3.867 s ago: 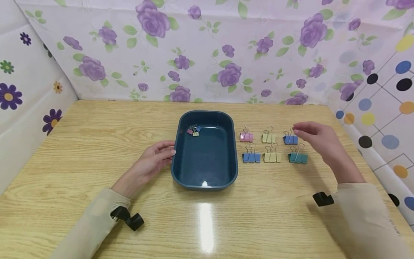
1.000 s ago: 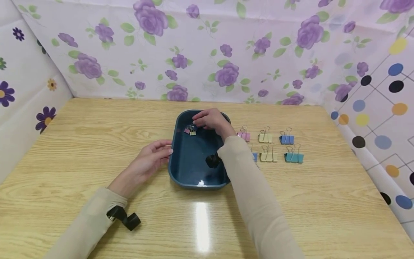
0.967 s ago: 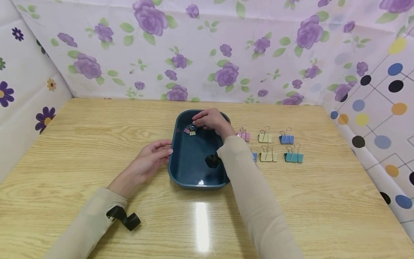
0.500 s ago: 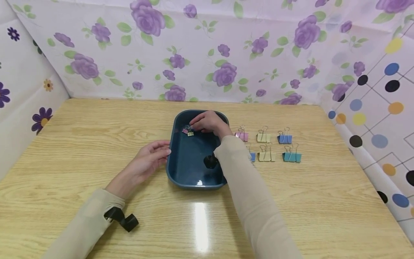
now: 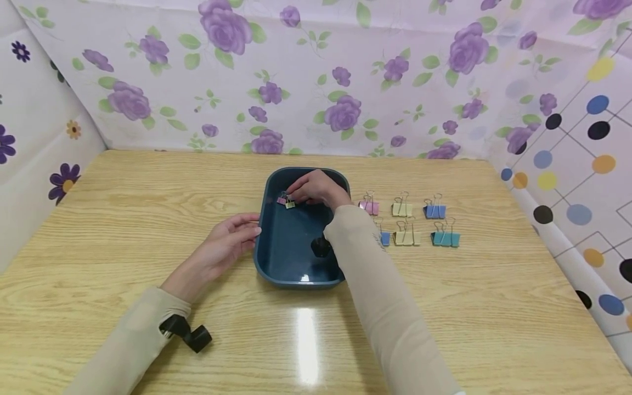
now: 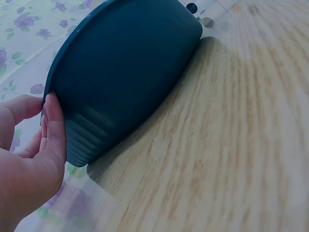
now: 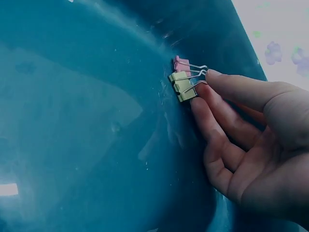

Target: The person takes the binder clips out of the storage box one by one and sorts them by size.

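Blue plastic was the centre of the scene: the tray (image 5: 266, 219) stood in the middle of the wooden surface (image 5: 123, 192), and both hands were at it. The left hand (image 5: 224, 248) rested against the tray's left wall with straight, relaxed fingers, holding nothing — the left wrist view showed the fingertips (image 6: 53, 125) just touching the ribbed corner. The right hand (image 5: 316, 189) was inside the tray at its far end. Four seconds earlier it had hovered over the clips on the right; a second ago it was already in the tray, and since then it moved only a little lower. Its fingers (image 7: 217, 111) were now at the wire handle of the yellow small clip (image 7: 183, 87), which lay beside the pink small clip (image 7: 181, 64) against the tray wall. The fingers touched the handle, but I could not tell whether they pinched it or were letting go. By my judgement, the hand was picking among the small clips or setting them down. Six larger clips (image 5: 407, 222) remained in two rows to the right of the tray.
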{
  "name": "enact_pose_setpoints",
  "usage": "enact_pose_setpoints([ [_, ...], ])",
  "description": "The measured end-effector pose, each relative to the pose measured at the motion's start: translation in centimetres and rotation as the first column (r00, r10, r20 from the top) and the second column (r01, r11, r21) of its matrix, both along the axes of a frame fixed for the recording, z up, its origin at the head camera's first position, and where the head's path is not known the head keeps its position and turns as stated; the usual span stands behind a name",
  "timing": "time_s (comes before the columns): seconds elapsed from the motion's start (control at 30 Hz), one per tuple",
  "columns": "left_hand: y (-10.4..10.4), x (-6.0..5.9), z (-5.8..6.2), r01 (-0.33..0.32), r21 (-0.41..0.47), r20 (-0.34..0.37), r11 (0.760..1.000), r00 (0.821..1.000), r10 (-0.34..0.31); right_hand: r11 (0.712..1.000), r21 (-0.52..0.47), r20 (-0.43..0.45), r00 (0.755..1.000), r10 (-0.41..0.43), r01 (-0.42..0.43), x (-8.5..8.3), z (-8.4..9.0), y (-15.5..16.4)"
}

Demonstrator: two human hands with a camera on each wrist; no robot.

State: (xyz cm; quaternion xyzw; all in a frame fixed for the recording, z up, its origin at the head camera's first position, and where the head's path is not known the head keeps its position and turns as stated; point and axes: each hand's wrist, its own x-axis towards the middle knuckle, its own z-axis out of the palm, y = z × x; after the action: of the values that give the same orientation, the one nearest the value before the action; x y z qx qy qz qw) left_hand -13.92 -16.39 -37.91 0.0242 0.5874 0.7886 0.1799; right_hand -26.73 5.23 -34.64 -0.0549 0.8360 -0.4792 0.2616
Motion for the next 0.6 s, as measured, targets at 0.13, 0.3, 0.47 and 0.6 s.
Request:
enact_pose_setpoints([
  [0.13, -0.06, 0.05, 0.06, 0.001, -0.001, 0.005, 1.000, 1.000, -0.001, 1.000, 0.007, -0.003, 1.000, 0.001, -0.001, 0.05, -0.06, -0.18],
  [0.3, -0.14, 0.05, 0.10, 0.008, 0.000, 0.000, 1.000, 1.000, -0.008, 0.998, 0.042, -0.028, 0.999, 0.037, -0.036, 0.15, -0.04, -0.28],
  [0.47, -0.14, 0.04, 0.08, 0.011, 0.001, -0.003, 1.000, 1.000, -0.011, 0.998, 0.046, -0.018, 0.999, 0.048, -0.047, 0.19, 0.06, -0.29],
  [0.6, -0.14, 0.01, 0.00, 0.009, 0.002, 0.000, 1.000, 1.000, -0.009, 0.999, 0.021, 0.016, 0.999, 0.035, -0.035, 0.25, 0.21, -0.28],
])
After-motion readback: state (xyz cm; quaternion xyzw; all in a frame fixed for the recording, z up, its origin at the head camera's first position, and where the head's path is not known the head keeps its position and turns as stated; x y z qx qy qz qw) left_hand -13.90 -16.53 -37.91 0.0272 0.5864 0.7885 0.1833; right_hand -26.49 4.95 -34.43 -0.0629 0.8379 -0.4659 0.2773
